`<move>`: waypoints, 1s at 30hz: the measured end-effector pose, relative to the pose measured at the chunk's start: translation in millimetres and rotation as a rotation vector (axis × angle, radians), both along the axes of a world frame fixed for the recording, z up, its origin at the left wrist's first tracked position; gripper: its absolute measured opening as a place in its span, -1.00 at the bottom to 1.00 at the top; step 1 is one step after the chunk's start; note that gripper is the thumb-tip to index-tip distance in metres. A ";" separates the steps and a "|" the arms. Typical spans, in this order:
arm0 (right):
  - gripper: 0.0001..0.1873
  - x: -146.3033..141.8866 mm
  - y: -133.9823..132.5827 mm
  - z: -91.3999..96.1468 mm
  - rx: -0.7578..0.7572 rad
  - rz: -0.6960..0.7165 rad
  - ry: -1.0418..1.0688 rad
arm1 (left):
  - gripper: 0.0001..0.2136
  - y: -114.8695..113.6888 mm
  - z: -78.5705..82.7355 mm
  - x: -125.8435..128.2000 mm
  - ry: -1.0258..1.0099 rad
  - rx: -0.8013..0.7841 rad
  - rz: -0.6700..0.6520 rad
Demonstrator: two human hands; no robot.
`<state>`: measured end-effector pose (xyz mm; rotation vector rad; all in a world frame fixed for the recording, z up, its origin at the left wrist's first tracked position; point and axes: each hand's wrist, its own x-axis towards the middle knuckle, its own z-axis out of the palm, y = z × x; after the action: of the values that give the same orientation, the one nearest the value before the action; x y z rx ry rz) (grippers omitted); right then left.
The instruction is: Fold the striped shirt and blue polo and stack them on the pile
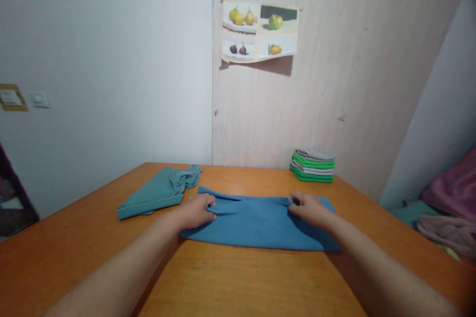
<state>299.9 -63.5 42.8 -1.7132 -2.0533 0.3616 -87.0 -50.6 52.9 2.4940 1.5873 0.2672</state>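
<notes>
A blue cloth (256, 223) lies folded into a long band across the middle of the orange wooden table (230, 282). My left hand (198, 210) rests on its left end with the fingers curled and pinching the far edge. My right hand (308, 208) sits on the right part of the cloth, fingers closed on the same far edge. Both forearms reach in from the near side of the table.
A teal garment (159, 190) lies loosely folded at the back left of the table. A stack of folded green and grey striped cloths (313, 164) stands at the back right by the wall. Pink and teal fabrics (446, 218) are piled beyond the table's right edge.
</notes>
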 end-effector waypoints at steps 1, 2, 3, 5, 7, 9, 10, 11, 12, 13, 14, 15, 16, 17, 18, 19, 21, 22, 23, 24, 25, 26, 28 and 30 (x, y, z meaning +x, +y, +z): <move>-0.94 0.8 -9.0 4.9 0.044 0.006 -0.040 | -0.85 -6.1 3.8 -2.0 -0.018 0.011 -0.008; -0.93 1.8 -20.5 9.7 0.092 0.023 -0.073 | -0.85 -14.4 8.4 -4.6 -0.036 0.022 -0.019; -0.92 3.0 -34.5 14.3 0.152 0.057 -0.111 | -0.87 -25.0 13.6 -7.8 -0.054 0.025 -0.035; -0.88 5.8 -69.0 22.1 0.227 0.131 -0.147 | -0.87 -52.2 24.7 -15.9 -0.060 0.032 -0.079; -0.86 9.4 -107.5 27.4 0.236 0.181 -0.154 | -0.86 -83.7 34.5 -25.5 -0.050 0.005 -0.118; -0.82 13.7 -142.1 30.3 0.119 0.198 -0.134 | -0.77 -111.8 41.0 -34.9 -0.053 -0.115 -0.119; -0.79 16.2 -155.5 31.0 0.043 0.203 -0.109 | -0.71 -122.2 42.6 -38.8 -0.086 -0.239 -0.136; -0.76 18.9 -165.3 31.3 -0.006 0.196 -0.070 | -0.67 -129.5 42.9 -41.8 -0.138 -0.362 -0.148; -0.73 21.7 -171.3 31.3 -0.043 0.180 -0.032 | -0.64 -133.3 42.2 -43.7 -0.188 -0.446 -0.156; -0.70 24.6 -173.6 31.2 -0.054 0.157 0.004 | -0.62 -133.7 40.4 -44.3 -0.232 -0.485 -0.160; -0.67 27.6 -172.7 30.8 -0.045 0.129 0.034 | -0.62 -131.3 37.9 -43.8 -0.262 -0.473 -0.156; -0.64 30.6 -169.4 30.3 -0.022 0.101 0.055 | -0.62 -126.6 34.7 -42.0 -0.277 -0.422 -0.148; -0.62 33.5 -164.4 29.6 0.015 0.075 0.065 | -0.63 -120.5 31.0 -39.3 -0.280 -0.351 -0.139; -0.60 36.3 -158.7 28.7 0.055 0.055 0.067 | -0.64 -113.5 26.9 -35.9 -0.280 -0.286 -0.131; -0.60 38.7 -153.0 27.5 0.094 0.039 0.063 | -0.64 -106.3 22.4 -32.1 -0.283 -0.234 -0.125; -0.59 40.7 -147.6 26.0 0.130 0.024 0.054 | -0.66 -99.3 17.6 -28.2 -0.287 -0.189 -0.122; -0.59 42.7 -138.6 21.8 0.170 -0.001 0.034 | -0.68 -87.4 7.2 -21.0 -0.284 -0.111 -0.127; -0.58 42.6 -134.8 18.8 0.177 -0.011 0.025 | -0.69 -82.7 1.7 -18.3 -0.276 -0.074 -0.135; -0.57 42.0 -131.3 15.4 0.179 -0.019 0.015 | -0.70 -78.9 -4.0 -16.2 -0.264 -0.043 -0.148; -0.54 41.0 -127.8 11.4 0.177 -0.025 0.006 | -0.69 -75.9 -9.8 -14.8 -0.251 -0.016 -0.159; -0.50 40.1 -124.2 7.0 0.172 -0.025 -0.003 | -0.68 -73.7 -15.5 -14.1 -0.235 0.006 -0.169; -0.45 39.6 -120.7 2.4 0.159 -0.019 -0.009 | -0.67 -72.2 -21.1 -13.9 -0.218 0.024 -0.177; -0.36 40.8 -114.1 -6.4 0.107 -0.007 -0.001 | -0.64 -70.6 -30.9 -14.9 -0.190 0.056 -0.176; -0.33 45.8 -109.2 -13.2 0.057 -0.027 0.021 | -0.63 -70.3 -38.1 -16.3 -0.173 0.085 -0.169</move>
<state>345.8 -172.7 29.7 -1.6945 -2.0047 0.3085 -103.3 -120.9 14.8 2.5684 1.3174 0.5207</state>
